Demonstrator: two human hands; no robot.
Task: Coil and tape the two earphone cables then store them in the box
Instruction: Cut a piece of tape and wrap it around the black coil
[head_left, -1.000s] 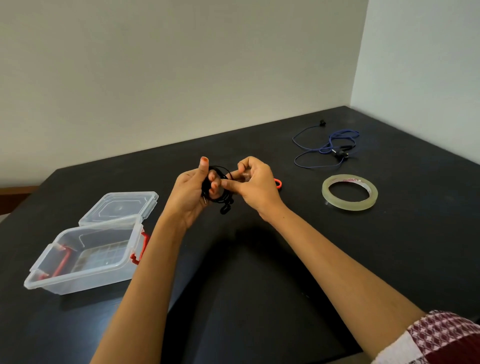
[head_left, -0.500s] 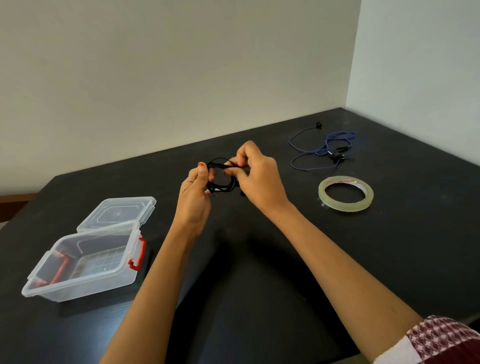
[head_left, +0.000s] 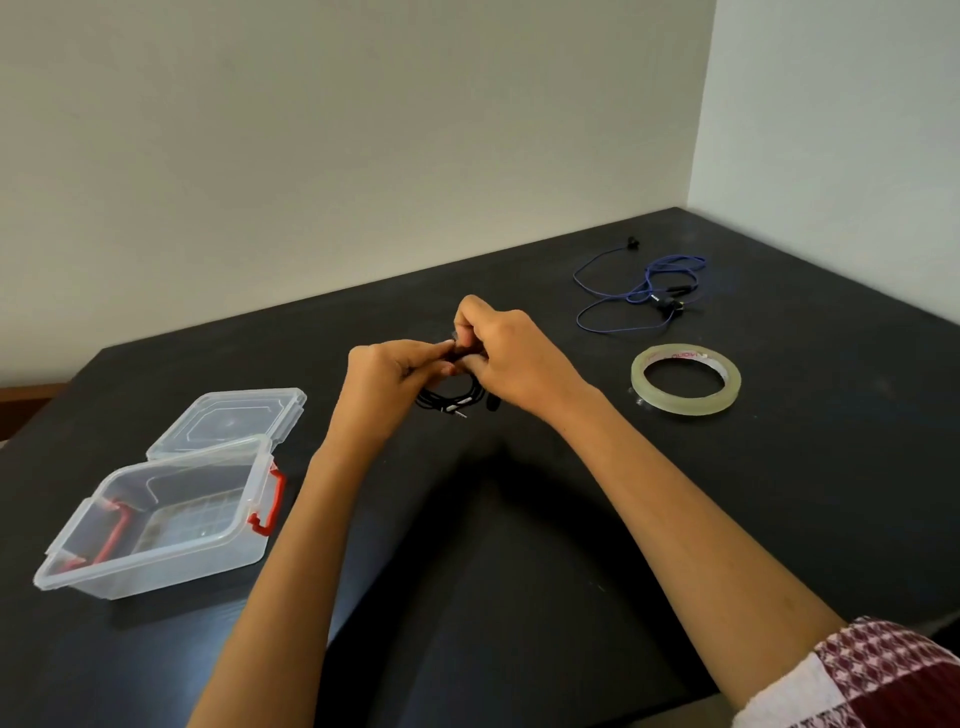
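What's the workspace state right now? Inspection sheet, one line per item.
Surface: black table, mostly bare.
Job's things: black earphone cable coiled, held in both hands; blue earphone cable loose, uncoiled, far right; tape roll flat on the table; clear box open, lid lying behind it, nothing seen inside.
Clutter: nothing seen.
Grippers: left hand and right hand both pinch the black coil at its top.
Cables: only the two earphone cables.
Surroundings: plain walls, room corner at right.
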